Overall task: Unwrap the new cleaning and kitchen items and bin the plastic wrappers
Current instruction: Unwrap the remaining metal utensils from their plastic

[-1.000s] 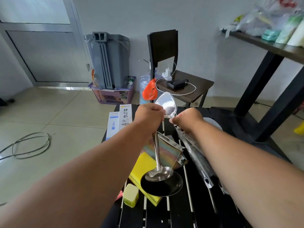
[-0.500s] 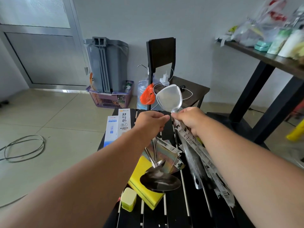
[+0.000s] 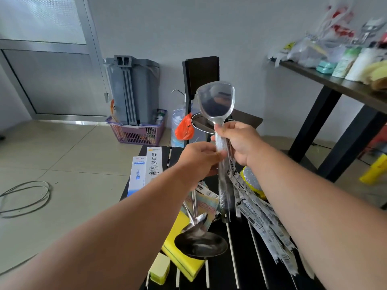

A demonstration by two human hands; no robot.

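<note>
My right hand (image 3: 238, 141) grips a steel spatula (image 3: 215, 101) just below its blade and holds it upright above the black slatted table (image 3: 240, 258). A clear sleeve still covers the spatula's handle, and printed plastic wrappers (image 3: 257, 208) hang down from that hand. My left hand (image 3: 201, 158) holds the handles of a steel ladle (image 3: 201, 245) and a spoon (image 3: 196, 222), which hang bowl-down over a yellow sponge (image 3: 182, 258). Its fingertips touch the sleeved spatula handle.
Two white boxes (image 3: 146, 168) lie at the table's far left; a small yellow block (image 3: 160, 271) sits near the front. Behind stand a grey bin (image 3: 134, 91), a purple basket (image 3: 136, 132) and a dark chair (image 3: 201, 74). A cluttered side table (image 3: 335, 80) is on the right.
My right hand has lifted the spatula higher and further right, pulling it up out of its wrapper. The printed wrappers came up off the table. The left hand kept the ladle and spoon.
</note>
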